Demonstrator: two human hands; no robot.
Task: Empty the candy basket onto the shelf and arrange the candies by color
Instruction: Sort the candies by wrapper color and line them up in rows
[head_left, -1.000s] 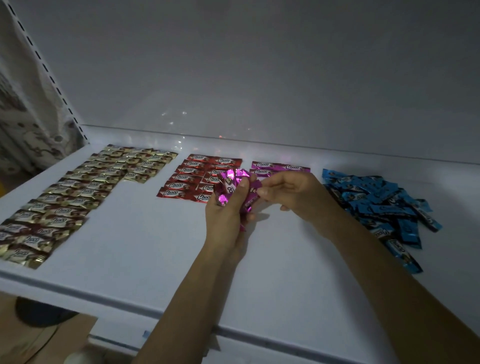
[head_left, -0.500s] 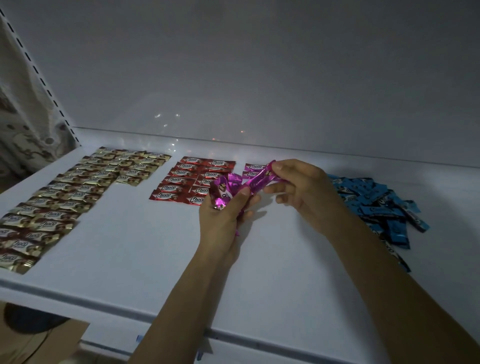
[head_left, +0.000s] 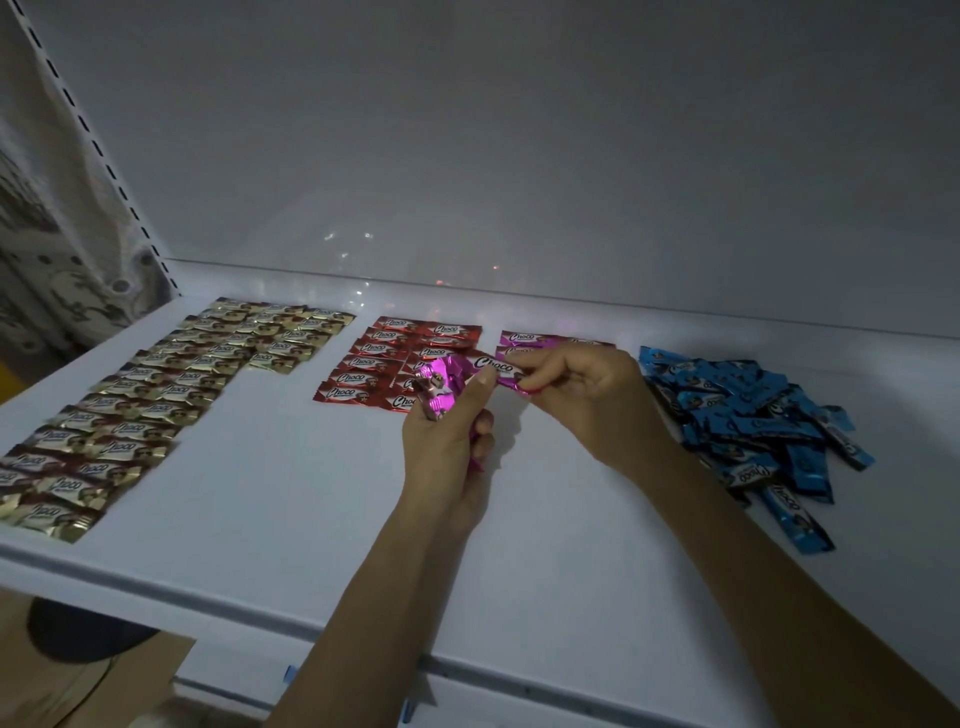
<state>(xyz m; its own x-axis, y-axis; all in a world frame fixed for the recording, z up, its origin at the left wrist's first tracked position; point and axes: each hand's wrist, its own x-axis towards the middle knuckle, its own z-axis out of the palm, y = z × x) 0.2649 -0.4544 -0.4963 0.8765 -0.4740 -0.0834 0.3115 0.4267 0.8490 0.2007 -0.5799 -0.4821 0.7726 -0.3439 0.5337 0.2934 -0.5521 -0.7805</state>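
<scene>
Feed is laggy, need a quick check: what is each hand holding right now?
Left hand: closed around a bunch of pink candies.
Right hand: fingertips pinching a single pink candy.

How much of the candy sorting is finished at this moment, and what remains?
Done: gold candies and red candies lie in neat rows on the shelf. In hand: the left hand holds a bunch of pink candies, the right hand pinches a single candy by the short pink row. Left: the rest of the pink, then the blue pile, which lies unarranged.
</scene>
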